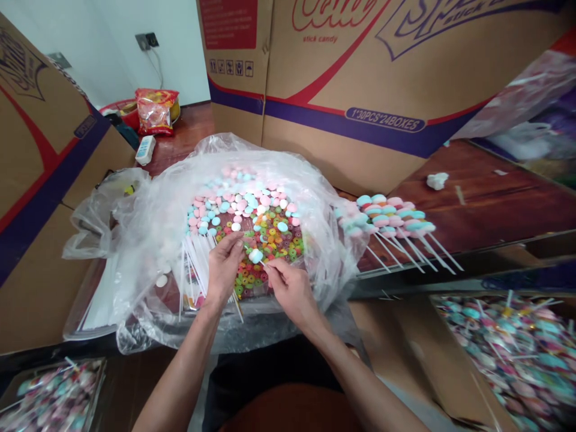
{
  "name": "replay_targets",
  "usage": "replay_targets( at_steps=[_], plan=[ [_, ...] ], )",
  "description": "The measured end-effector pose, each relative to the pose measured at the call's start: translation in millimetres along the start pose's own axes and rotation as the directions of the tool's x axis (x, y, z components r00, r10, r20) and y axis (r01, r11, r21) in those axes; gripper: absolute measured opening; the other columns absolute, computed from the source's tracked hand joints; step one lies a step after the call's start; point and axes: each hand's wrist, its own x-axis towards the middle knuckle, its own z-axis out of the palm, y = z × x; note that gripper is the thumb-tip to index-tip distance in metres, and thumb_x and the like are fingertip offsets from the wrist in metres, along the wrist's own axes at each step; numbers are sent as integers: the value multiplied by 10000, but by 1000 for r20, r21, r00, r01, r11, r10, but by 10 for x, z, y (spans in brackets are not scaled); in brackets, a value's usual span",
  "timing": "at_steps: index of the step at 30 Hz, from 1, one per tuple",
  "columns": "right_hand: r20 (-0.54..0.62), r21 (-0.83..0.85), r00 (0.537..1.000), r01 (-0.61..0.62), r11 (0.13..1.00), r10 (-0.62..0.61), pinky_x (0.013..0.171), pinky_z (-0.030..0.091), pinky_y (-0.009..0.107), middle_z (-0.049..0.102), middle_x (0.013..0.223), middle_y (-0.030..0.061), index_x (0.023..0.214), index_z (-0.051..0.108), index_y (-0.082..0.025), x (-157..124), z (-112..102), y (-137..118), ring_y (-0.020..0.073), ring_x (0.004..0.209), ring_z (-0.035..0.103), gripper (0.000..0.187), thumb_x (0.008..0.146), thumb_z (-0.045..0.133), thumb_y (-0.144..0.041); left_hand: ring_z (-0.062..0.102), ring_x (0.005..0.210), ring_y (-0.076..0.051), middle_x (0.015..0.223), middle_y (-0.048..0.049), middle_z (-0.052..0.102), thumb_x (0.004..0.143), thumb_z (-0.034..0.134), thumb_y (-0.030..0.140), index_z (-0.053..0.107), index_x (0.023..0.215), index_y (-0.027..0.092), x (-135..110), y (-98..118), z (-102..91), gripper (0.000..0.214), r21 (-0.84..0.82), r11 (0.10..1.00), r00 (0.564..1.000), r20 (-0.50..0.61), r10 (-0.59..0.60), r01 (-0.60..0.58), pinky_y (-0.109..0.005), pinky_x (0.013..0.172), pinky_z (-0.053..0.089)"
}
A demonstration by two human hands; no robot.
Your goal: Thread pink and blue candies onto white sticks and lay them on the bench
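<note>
My right hand [290, 291] pinches a thin white lollipop stick [264, 263] with a pale blue and white candy [255, 256] at its end. Close beside that candy, the fingers of my left hand [225, 264] are pressed together; something small and green shows at their tips, but what they grip is unclear. Below both hands lie gummy rings [249, 278] in green, red and yellow. Pink, blue and white candies [234, 204] are spread behind them. Loose white sticks [195, 258] lie by my left wrist, all within a clear plastic bag [324, 240] spread open.
Skewered candies on sticks [396, 219] lie in a stack to the right. Large cartons [315, 126] stand behind and at the left. Boxes of finished-looking lollipops [517, 348] sit low on the right and low left [58, 396]. A red packet [156, 111] rests at the back.
</note>
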Motion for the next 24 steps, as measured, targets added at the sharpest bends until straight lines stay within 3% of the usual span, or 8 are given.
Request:
replay_targets(
  at_steps=[5, 9, 14, 18, 21, 23, 24],
  plan=[
    [-17, -15, 1000, -3, 1000, 3, 538, 369, 227, 553, 551, -27, 786, 618, -193, -16, 29, 10, 126, 513, 512, 241, 967, 486, -282, 730, 921, -201, 969, -71, 772, 662, 858, 334, 666, 1017, 175, -7, 15, -30, 434, -108, 994, 999, 33, -33, 36, -301, 827, 535],
    [-41, 2, 997, 58, 998, -58, 550, 370, 233, 552, 571, -24, 788, 595, -198, -38, 70, 0, 127, 522, 511, 241, 980, 472, -276, 733, 899, -197, 945, -54, 764, 627, 885, 317, 607, 1129, 194, -57, 83, -26, 587, -150, 971, 981, 78, -175, 185, -248, 712, 518],
    [-75, -33, 990, 121, 992, -123, 569, 364, 250, 545, 586, -17, 734, 533, -215, -42, 129, -45, 133, 527, 505, 260, 978, 447, -240, 719, 854, -179, 837, -4, 726, 636, 879, 335, 543, 1192, 217, -180, 33, -19, 661, -122, 965, 970, 99, -220, 231, -231, 678, 492],
    [-71, -13, 996, 60, 998, -61, 567, 366, 250, 542, 563, -26, 690, 501, -225, 6, 137, -51, 130, 513, 501, 289, 972, 447, -253, 700, 867, -174, 884, -17, 720, 683, 841, 406, 505, 1251, 231, -181, -36, -24, 683, -45, 986, 978, 140, -153, 160, -262, 730, 504],
    [-79, 59, 997, 10, 998, -6, 569, 382, 239, 565, 578, -26, 697, 521, -220, 58, 82, -28, 124, 520, 511, 286, 970, 463, -282, 685, 832, -182, 943, -60, 721, 806, 711, 474, 573, 1190, 206, 22, 7, -18, 488, 131, 991, 992, 116, -54, 38, -287, 718, 510],
    [-101, 95, 994, -20, 995, 30, 562, 385, 236, 572, 592, -24, 704, 536, -216, 80, 31, -3, 121, 520, 506, 282, 965, 478, -305, 670, 863, -201, 961, -78, 710, 896, 595, 403, 652, 1078, 190, 244, 61, -18, 286, 386, 913, 991, 67, 114, -131, -310, 754, 512],
    [-113, 105, 992, -35, 994, 47, 559, 385, 236, 569, 593, -24, 700, 538, -214, 83, 10, 12, 120, 519, 501, 284, 961, 486, -315, 657, 926, -219, 1003, -89, 702, 902, 578, 320, 682, 1032, 191, 362, 84, -21, 211, 552, 802, 972, 75, 222, -226, -329, 815, 506]
  ],
)
